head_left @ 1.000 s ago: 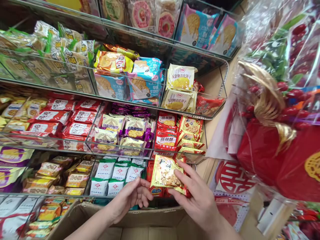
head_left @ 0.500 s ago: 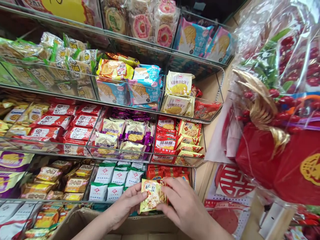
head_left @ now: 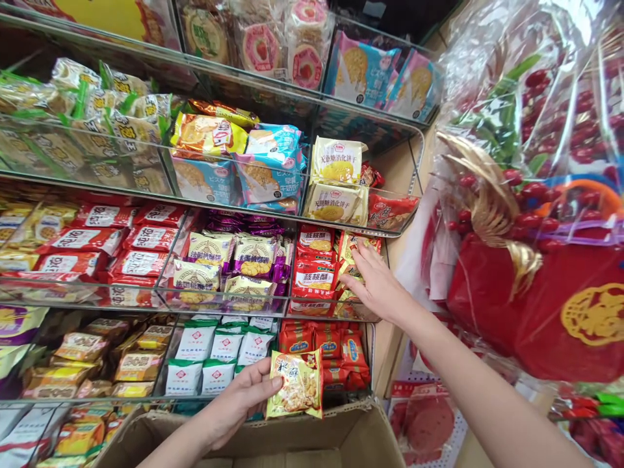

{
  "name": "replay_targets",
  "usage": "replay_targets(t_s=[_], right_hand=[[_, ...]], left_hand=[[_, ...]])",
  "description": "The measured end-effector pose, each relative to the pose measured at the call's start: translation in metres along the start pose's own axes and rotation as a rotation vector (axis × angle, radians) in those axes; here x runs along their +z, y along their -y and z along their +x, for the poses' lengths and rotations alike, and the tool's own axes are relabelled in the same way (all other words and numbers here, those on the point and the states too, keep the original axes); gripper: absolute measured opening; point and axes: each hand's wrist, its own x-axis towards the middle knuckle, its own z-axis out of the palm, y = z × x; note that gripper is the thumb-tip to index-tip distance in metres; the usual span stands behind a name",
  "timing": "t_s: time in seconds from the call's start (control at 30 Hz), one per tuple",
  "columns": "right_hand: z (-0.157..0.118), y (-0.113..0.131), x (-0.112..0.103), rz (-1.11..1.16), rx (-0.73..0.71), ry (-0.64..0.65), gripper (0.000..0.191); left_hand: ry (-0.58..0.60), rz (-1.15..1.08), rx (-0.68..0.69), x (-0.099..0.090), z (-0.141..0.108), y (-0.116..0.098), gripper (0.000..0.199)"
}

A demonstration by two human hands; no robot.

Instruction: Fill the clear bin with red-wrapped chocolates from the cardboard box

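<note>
Pinching the yellow packet (head_left: 298, 387) by its left edge, the left hand (head_left: 238, 400) holds it at the cardboard box (head_left: 348, 429) far rim, apparently freeing the right hand (head_left: 379, 286), spread over stacked packets (head_left: 346, 247) toward the shelf (head_left: 273, 316) right edge.

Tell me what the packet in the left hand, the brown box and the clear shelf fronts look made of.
Packet: probably thin plastic film, glossy and printed, going by its crinkled surface and highlights.
Box: looks like cardboard, matt and plain brown, with an uneven rim.
Shelf fronts: see-through and shiny, with pale reflections; glass or acrylic, I cannot tell which.
</note>
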Motion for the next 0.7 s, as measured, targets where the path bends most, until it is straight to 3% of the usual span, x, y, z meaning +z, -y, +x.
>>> replay_targets(t_s=[0.13,0.23,0.37,0.53,0.6,0.7], right_hand=[[0.004,-0.001,0.004,-0.009,0.017,0.032,0.071],[-0.001,0.0,0.0,0.048,-0.009,-0.007,0.064],[-0.018,0.003,-0.008,0.088,-0.006,-0.094,0.054],[-0.043,0.002,-0.01,0.161,0.013,-0.089,0.048],[-0.048,0.001,-0.009,0.214,0.016,-0.126,0.053],[-0.05,0.003,-0.008,0.293,0.022,-0.254,0.06]], left_hand=[[0.04,-0.015,0.003,0.002,0.0,-0.002,0.031],[0.049,0.041,0.013,0.003,0.0,-0.001,0.03],[-0.039,0.154,0.079,0.006,-0.001,-0.009,0.029],[-0.175,0.278,0.181,0.029,0.012,-0.056,0.032],[-0.242,0.367,0.295,0.046,0.03,-0.083,0.036],[-0.191,0.514,0.405,0.07,0.069,-0.115,0.035]])
